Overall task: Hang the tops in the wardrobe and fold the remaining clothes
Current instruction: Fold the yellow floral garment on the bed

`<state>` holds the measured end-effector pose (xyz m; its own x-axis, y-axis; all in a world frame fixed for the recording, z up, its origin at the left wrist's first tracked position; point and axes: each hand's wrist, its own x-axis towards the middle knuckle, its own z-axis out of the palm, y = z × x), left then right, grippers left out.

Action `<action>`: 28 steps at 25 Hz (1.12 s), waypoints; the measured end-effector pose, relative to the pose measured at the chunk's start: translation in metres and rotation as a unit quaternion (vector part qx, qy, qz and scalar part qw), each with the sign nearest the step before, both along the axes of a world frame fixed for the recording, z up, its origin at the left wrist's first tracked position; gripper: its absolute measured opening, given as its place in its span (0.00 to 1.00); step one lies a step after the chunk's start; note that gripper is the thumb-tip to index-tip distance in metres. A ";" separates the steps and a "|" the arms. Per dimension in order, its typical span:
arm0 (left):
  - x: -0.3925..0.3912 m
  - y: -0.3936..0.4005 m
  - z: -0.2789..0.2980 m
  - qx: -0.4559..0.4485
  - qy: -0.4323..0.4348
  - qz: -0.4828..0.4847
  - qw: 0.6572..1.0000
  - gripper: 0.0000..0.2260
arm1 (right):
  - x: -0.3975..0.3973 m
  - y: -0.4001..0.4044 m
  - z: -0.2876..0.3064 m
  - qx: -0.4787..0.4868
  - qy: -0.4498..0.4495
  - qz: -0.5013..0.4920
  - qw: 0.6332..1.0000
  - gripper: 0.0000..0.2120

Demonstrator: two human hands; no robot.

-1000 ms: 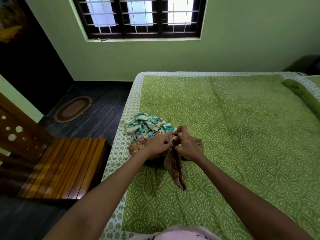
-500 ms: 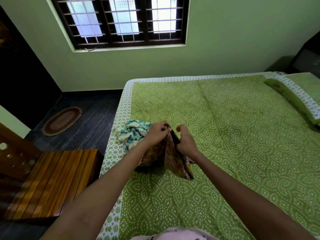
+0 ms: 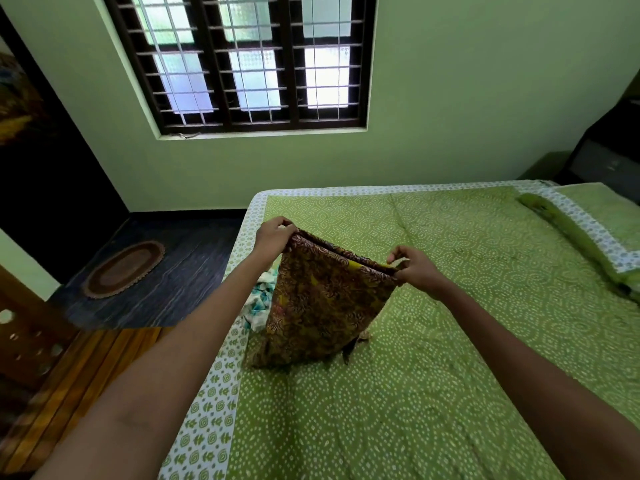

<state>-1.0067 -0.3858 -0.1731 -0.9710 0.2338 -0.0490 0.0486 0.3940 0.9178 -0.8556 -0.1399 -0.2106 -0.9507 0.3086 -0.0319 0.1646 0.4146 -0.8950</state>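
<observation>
Hands [image 3: 273, 237] w/ garment [image 3: 322, 299] over bed [image 3: 450, 375]

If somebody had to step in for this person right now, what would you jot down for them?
Left hand and right hand: each pinches a top corner of the brown patterned garment, held up and spread, its bottom edge resting on the bed.
A crumpled teal and white garment lies by the bed's left edge, partly hidden.
Done: nothing folded in view.
Left: fold or hang the brown one, then handle the teal one. The wardrobe is out of view.
</observation>
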 end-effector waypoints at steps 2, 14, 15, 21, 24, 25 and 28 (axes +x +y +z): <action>0.001 0.001 0.011 0.021 -0.006 0.010 1.000 0.08 | 0.001 0.002 0.012 -0.013 0.048 0.008 0.999 0.19; 0.026 0.006 0.032 0.167 -0.112 -0.020 0.979 0.11 | 0.049 0.004 0.055 0.304 0.059 0.102 0.945 0.19; 0.028 0.005 0.034 0.184 -0.144 -0.020 0.972 0.10 | 0.055 0.001 0.061 0.316 0.053 0.101 0.942 0.22; 0.044 -0.005 0.040 0.189 -0.237 -0.106 0.947 0.08 | 0.085 -0.012 0.103 0.464 0.053 -0.006 0.884 0.08; 0.052 -0.006 0.031 0.068 -0.150 -0.197 0.966 0.04 | 0.096 -0.009 0.113 0.462 0.042 -0.034 0.885 0.07; 0.054 -0.005 0.027 0.036 -0.115 -0.223 0.967 0.05 | 0.099 -0.008 0.113 0.460 0.035 -0.038 0.887 0.07; 0.066 0.001 0.017 0.003 -0.040 -0.286 0.957 0.01 | 0.113 -0.006 0.106 0.441 0.024 -0.066 0.895 0.07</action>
<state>-0.9408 -0.3852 -0.1565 -0.6766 0.7272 -0.1154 0.1842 0.3190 0.9297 -0.7422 -0.1460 -0.1050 -0.8978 0.3033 0.3192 0.2344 0.9429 -0.2367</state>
